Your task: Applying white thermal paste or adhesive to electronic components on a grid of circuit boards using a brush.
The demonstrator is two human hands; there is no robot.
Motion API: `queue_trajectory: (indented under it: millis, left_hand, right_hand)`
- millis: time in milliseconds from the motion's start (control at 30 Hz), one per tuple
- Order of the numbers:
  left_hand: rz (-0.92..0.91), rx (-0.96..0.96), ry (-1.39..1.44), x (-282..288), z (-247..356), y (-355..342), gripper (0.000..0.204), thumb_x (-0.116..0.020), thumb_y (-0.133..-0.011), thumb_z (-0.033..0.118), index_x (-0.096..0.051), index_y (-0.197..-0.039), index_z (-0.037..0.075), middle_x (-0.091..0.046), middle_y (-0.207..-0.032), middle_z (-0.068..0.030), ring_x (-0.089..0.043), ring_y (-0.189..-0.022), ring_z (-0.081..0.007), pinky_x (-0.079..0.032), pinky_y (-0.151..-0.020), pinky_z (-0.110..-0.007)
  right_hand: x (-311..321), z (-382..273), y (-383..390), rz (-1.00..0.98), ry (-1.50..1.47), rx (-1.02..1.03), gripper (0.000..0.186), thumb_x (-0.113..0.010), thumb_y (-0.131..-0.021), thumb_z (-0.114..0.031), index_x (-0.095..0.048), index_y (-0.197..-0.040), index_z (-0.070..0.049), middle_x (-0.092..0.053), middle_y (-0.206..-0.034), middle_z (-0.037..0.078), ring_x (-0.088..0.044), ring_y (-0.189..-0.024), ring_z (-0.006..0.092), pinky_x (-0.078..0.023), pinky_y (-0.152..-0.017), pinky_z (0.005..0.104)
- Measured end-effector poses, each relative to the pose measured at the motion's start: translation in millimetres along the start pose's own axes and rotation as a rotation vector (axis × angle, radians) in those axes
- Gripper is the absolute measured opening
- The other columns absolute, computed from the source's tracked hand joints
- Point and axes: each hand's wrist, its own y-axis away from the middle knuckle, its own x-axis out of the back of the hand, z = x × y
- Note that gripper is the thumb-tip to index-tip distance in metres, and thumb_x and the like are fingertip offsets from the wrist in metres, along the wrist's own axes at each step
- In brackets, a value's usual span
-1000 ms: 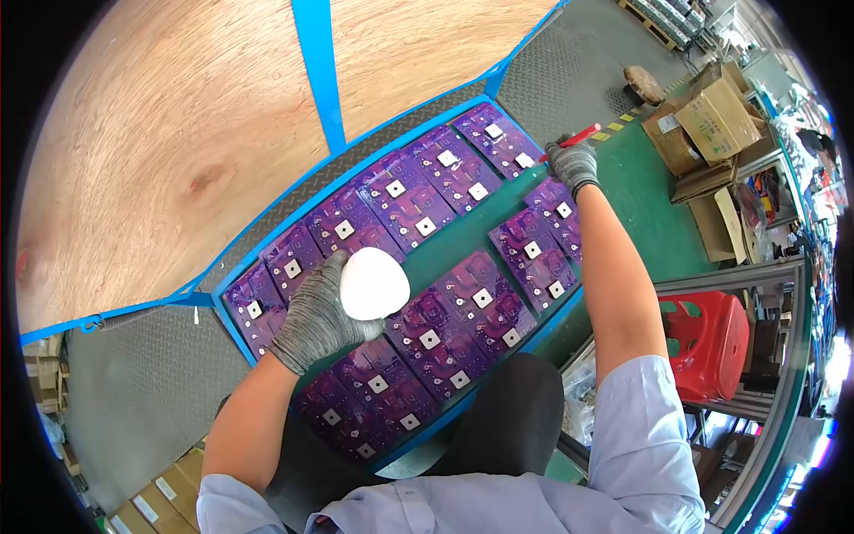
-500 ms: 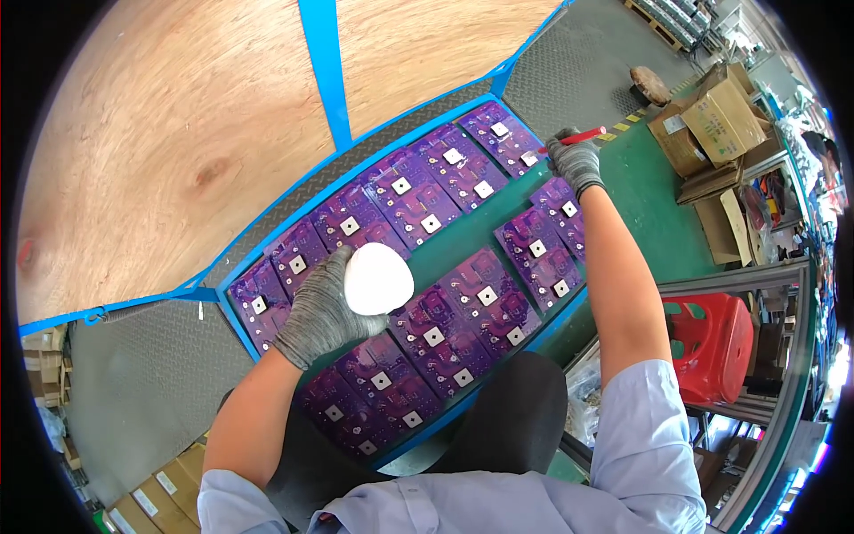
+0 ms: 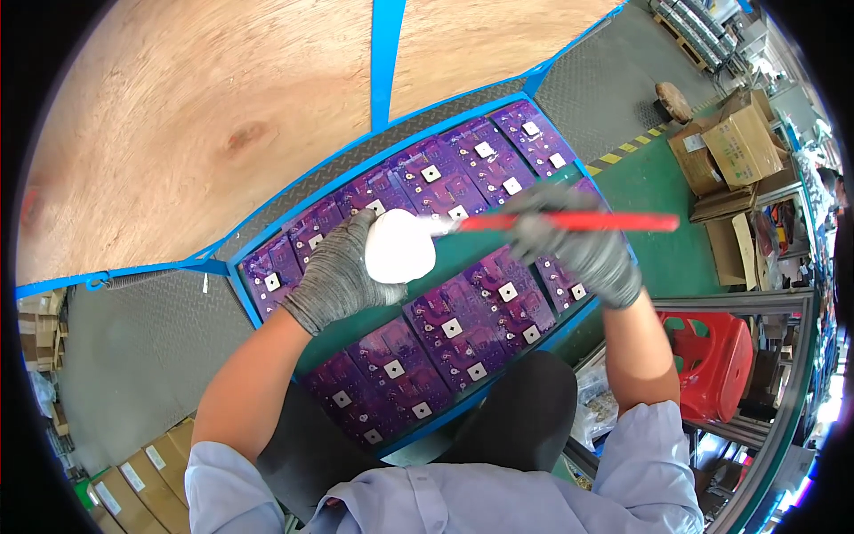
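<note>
My left hand (image 3: 336,274), in a grey knit glove, holds a small round white container (image 3: 399,246) over the middle of a blue-rimmed tray (image 3: 238,292). My right hand (image 3: 569,242), also gloved, grips a thin red-handled tool (image 3: 569,222) level, with its pale tip at the white container. Under both hands lie two rows of purple circuit boards (image 3: 463,320), each carrying small white square parts. The back row of boards (image 3: 445,173) runs along the tray's far edge.
A large plywood sheet (image 3: 205,116) with a blue strip (image 3: 386,53) lies behind the tray. Grey tread-plate floor (image 3: 133,329) and green floor (image 3: 658,191) surround it. Cardboard boxes (image 3: 738,147) stand at the right, a red plastic stool (image 3: 707,360) near my right elbow.
My right hand left the tray's far right corner and came in toward the middle, bringing the red-handled tool's tip to the white container in my left hand.
</note>
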Motion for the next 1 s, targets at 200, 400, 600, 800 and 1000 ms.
queue_trajectory:
  millis: [200, 400, 600, 800, 1000]
  left_hand:
    - [-0.131, 0.05, 0.096, 4, 13, -8, 0.111, -0.092, -0.061, 0.044, -0.042, -0.145, -0.009, -0.057, -0.136, -0.029, -0.058, -0.129, -0.0379, -0.046, -0.113, -0.042]
    - [-0.064, 0.101, -0.003, 4, -8, -1, 0.119, -0.091, -0.059, 0.047, -0.039, -0.149, -0.01, -0.057, -0.137, -0.0303, -0.058, -0.13, -0.0386, -0.046, -0.113, -0.041]
    - [-0.133, 0.18, 0.096, 5, -18, -15, 0.123, -0.091, -0.057, 0.049, -0.038, -0.151, -0.01, -0.055, -0.142, -0.0296, -0.055, -0.133, -0.0387, -0.043, -0.115, -0.041]
    - [-0.095, 0.179, 0.054, 9, -33, -10, 0.124, -0.091, -0.056, 0.049, -0.037, -0.151, -0.009, -0.055, -0.142, -0.0295, -0.055, -0.133, -0.0384, -0.044, -0.114, -0.041]
    - [-0.124, 0.196, 0.14, 21, -23, -16, 0.126, -0.092, -0.056, 0.05, -0.036, -0.152, -0.009, -0.054, -0.143, -0.0297, -0.054, -0.135, -0.0384, -0.042, -0.116, -0.041]
  right_hand:
    - [-52, 30, -7, -0.104, 0.764, 0.543, 0.026, -0.074, -0.086, -0.01, -0.071, -0.112, -0.009, -0.065, -0.077, 0.009, -0.067, -0.073, 0.0287, -0.053, -0.066, 0.041]
    - [-40, 17, -23, 0.095, 0.544, 0.544, 0.018, -0.073, -0.089, -0.006, -0.071, -0.107, -0.002, -0.072, -0.089, 0.012, -0.071, -0.078, 0.0246, -0.058, -0.069, 0.0355]
    - [-18, 119, -119, 0.368, -0.118, 0.021, 0.012, -0.071, -0.093, -0.006, -0.069, -0.104, -0.004, -0.071, -0.086, 0.007, -0.067, -0.075, 0.0134, -0.057, -0.067, 0.0313]
    - [-27, 136, -146, 0.397, 0.474, -0.145, 0.011, -0.072, -0.089, -0.012, -0.067, -0.096, -0.007, -0.071, -0.084, 0.011, -0.068, -0.074, 0.0221, -0.057, -0.071, 0.0357]
    - [-22, 152, -166, 0.478, 0.353, -0.039, 0.027, -0.073, -0.086, -0.034, -0.067, -0.097, -0.01, -0.071, -0.084, 0.02, -0.069, -0.084, 0.0392, -0.055, -0.08, 0.0487]
